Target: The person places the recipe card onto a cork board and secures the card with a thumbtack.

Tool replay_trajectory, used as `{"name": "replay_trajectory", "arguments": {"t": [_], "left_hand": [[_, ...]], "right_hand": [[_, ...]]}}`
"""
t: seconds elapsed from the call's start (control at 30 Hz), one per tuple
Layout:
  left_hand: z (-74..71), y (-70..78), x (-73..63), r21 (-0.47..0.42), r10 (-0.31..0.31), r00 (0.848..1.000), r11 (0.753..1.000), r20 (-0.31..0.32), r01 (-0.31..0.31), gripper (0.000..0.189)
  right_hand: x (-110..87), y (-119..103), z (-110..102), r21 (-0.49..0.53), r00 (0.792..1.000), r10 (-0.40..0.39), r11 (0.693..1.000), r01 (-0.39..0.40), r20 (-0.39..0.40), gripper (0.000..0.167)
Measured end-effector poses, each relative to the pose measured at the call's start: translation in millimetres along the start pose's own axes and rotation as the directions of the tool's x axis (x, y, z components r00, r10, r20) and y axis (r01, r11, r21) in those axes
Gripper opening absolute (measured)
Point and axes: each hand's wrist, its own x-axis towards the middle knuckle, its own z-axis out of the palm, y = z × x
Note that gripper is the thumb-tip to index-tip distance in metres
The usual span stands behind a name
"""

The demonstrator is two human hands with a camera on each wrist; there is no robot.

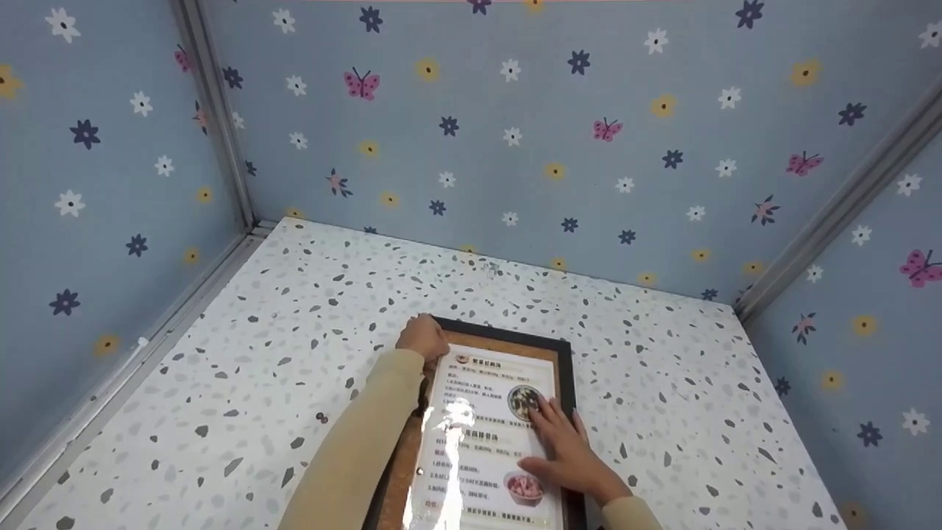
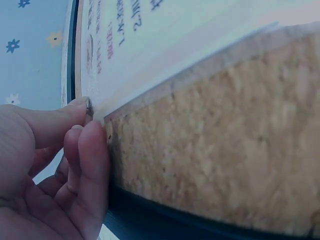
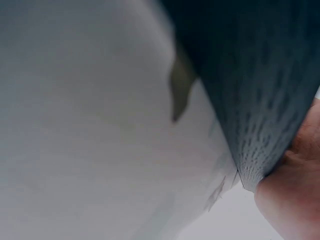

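Observation:
A laminated recipe sheet (image 1: 482, 434) with printed text and food pictures lies on a cork board (image 1: 500, 341) in a dark frame (image 1: 565, 375). At the sheet's upper left corner, my left hand (image 1: 423, 337) has thumb and fingertips together. In the left wrist view, the left hand (image 2: 55, 160) pinches a small silvery pin (image 2: 89, 105) right at the sheet's corner; most of the pin is hidden. My right hand (image 1: 563, 453) rests with spread fingers on the sheet's right side, its palm over the frame edge. The right wrist view shows the frame's side (image 3: 260, 115) beside the right hand (image 3: 295, 190).
The board lies on a white speckled tabletop (image 1: 294, 316). Two small dark round pieces (image 1: 321, 417) lie left of my left forearm. Blue flowered panels (image 1: 478, 96) enclose the table at the back and both sides, joined by metal corner posts (image 1: 221, 118).

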Motion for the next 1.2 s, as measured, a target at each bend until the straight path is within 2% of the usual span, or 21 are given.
{"name": "replay_trajectory", "arguments": {"t": [0.17,0.27,0.4,0.53,0.63,0.73,0.87,1.0,1.07,1.17,1.2], "left_hand": [[5.3,-3.4,-2.5,0.005,-0.038,0.998,0.999,-0.059,0.038,0.031],[6.5,-3.6,-6.4,0.047,-0.030,0.996,0.998,-0.089,0.035,0.022],[5.7,-4.6,-11.5,0.093,0.000,0.994,0.996,-0.106,0.010,0.025],[5.0,-8.0,-14.5,0.090,0.010,0.993,0.996,-0.120,0.001,0.027],[6.8,-10.4,-17.4,0.094,0.045,0.993,0.995,-0.110,-0.034,0.027],[8.3,-13.5,-23.6,0.067,0.088,0.990,0.994,-0.107,-0.081,0.018],[6.6,-19.9,-38.1,-0.018,0.138,0.987,0.990,-0.087,-0.140,0.011],[-1.8,-28.2,-59.9,-0.099,0.210,0.978,0.973,0.003,-0.209,0.017],[-10.4,-33.5,-72.0,-0.136,0.236,0.971,0.963,0.025,-0.231,0.019],[-28.6,-44.5,-89.4,-0.162,0.263,0.965,0.953,0.010,-0.258,0.018],[-35.4,-49.2,-94.2,-0.146,0.271,0.962,0.952,-0.005,-0.269,0.018]], "right_hand": [[-1.5,0,2,-0.013,1.000,-0.012,1.000,0.011,-0.009,0.091],[-1.8,0,2,-0.016,1.000,-0.018,1.000,0.017,-0.015,0.092],[-1.6,-2,2,0.010,1.000,-0.013,1.000,0.013,-0.008,0.091],[-1.0,-2,1,0.040,1.000,-0.010,0.999,0.010,-0.003,0.090],[-0.8,0,0,0.045,1.000,-0.010,0.999,0.011,-0.012,0.089],[-0.7,1,0,0.050,0.999,-0.025,0.998,0.026,-0.025,0.089],[-0.9,1,0,0.055,0.998,-0.047,0.997,0.049,-0.030,0.090],[-1.3,2,2,0.032,0.998,-0.058,0.998,0.059,-0.031,0.090],[-1.5,2,2,0.022,0.997,-0.064,0.998,0.064,-0.031,0.090],[-1.8,2,1,0.009,0.997,-0.071,0.997,0.072,-0.038,0.090],[-2.2,1,1,0.008,0.996,-0.073,0.997,0.074,-0.041,0.090]]}}
